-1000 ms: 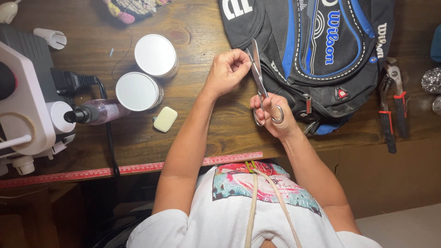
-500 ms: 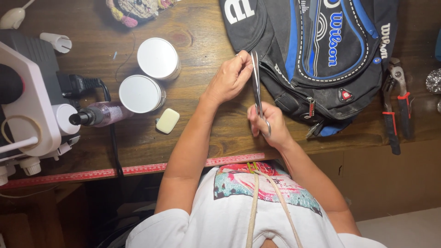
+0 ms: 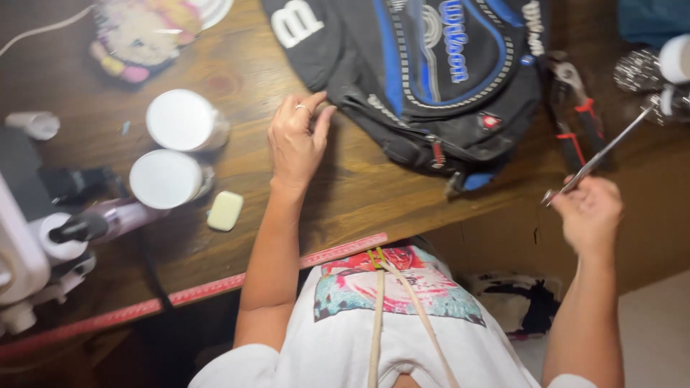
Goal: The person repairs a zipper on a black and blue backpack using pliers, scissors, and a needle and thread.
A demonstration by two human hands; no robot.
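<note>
My left hand (image 3: 295, 140), with a ring on one finger, lies flat on the wooden table (image 3: 359, 194). Its fingertips touch the edge of a black and blue sports bag (image 3: 431, 79). My right hand (image 3: 591, 212) is out to the right, past the table's front edge. It grips a long slim metal tool (image 3: 604, 151), like thin scissors, which points up and to the right. The tool's far tip reaches toward some crumpled shiny stuff (image 3: 636, 68) at the far right.
Two white round lidded jars (image 3: 180, 118) (image 3: 165, 178) and a pale yellow block (image 3: 225, 210) lie left of my hand. A white machine (image 3: 29, 251) stands at the far left. Red-handled pliers (image 3: 575, 118) lie right of the bag. A red ruler (image 3: 215, 284) lines the table edge.
My right hand has swung away from the bag to the right, taking the metal tool with it. My left hand has let go of the tool and now rests by the bag.
</note>
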